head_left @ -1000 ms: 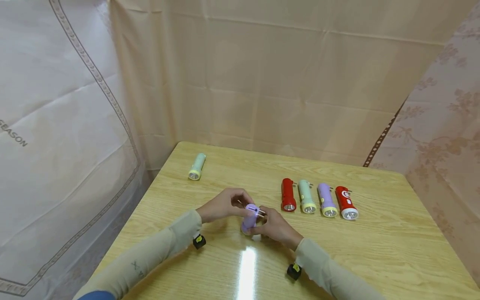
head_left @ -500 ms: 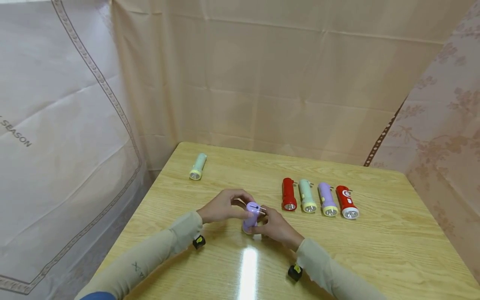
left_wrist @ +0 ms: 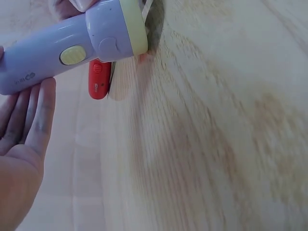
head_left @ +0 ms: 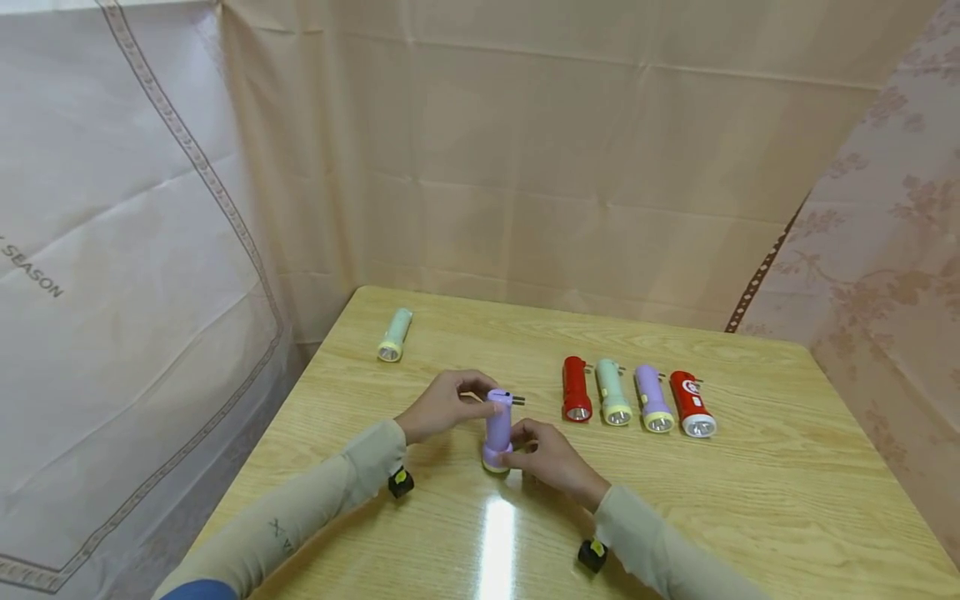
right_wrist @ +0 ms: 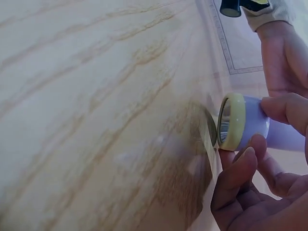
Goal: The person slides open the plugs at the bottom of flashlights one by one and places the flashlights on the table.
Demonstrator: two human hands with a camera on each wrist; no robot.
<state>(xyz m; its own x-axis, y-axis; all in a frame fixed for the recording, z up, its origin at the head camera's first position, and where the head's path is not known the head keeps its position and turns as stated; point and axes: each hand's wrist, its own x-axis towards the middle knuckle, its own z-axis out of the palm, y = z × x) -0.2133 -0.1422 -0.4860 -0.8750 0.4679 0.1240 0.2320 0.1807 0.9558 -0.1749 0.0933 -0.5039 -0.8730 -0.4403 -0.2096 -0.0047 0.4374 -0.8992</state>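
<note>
A purple flashlight [head_left: 497, 430] with a yellow rim stands nearly upright, lens end down close over the table. Two metal plug prongs [head_left: 517, 401] stick out to the right from its top. My left hand [head_left: 447, 407] holds the upper end between thumb and fingers. Low on the body, my right hand [head_left: 557, 460] pinches the wide head. The left wrist view shows the yellow switch [left_wrist: 72, 55] on the flashlight's side. In the right wrist view, the yellow rim [right_wrist: 236, 122] lies just off the tabletop, with right-hand fingertips [right_wrist: 248, 161] against the head.
Right of the hands, a red flashlight [head_left: 575, 387], a mint one [head_left: 613, 392], another purple one [head_left: 650, 396] and a red-and-white one [head_left: 691, 402] lie in a row. Another mint flashlight [head_left: 396, 332] lies at the table's [head_left: 757, 500] back left. Cloth [head_left: 525, 150] hangs behind.
The held flashlight has gone from tilted to nearly upright, its prongs now pointing level to the right. My left hand has risen slightly with its top. The other flashlights stay put.
</note>
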